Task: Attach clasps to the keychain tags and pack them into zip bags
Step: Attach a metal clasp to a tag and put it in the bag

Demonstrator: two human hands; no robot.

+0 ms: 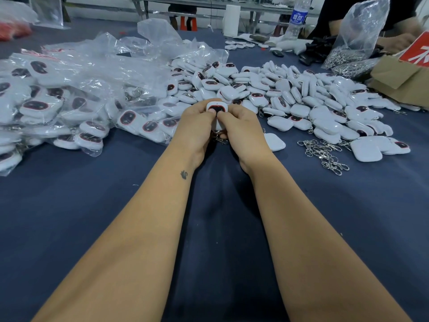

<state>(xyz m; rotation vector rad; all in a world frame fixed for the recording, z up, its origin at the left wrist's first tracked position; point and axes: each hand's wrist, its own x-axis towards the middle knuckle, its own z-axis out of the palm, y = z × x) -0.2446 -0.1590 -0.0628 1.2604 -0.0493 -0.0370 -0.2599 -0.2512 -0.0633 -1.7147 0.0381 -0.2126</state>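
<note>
At 9 o'clock, clear zip bags (76, 94) lie heaped, each holding white keychain tags. At 2 o'clock a plastic bag (355, 40) holds metal clasps; its far side is cut off. Both forearms reach to 12 o'clock. The left hand (195, 129) and right hand (241, 131) pinch one tag (217, 107) above the tabletop (92, 217), fingers curled; a clasp (220, 139) below is mostly hidden.

Clasp (220, 139) mostly hidden under hands; water bottle (298, 18) top cut off
</note>
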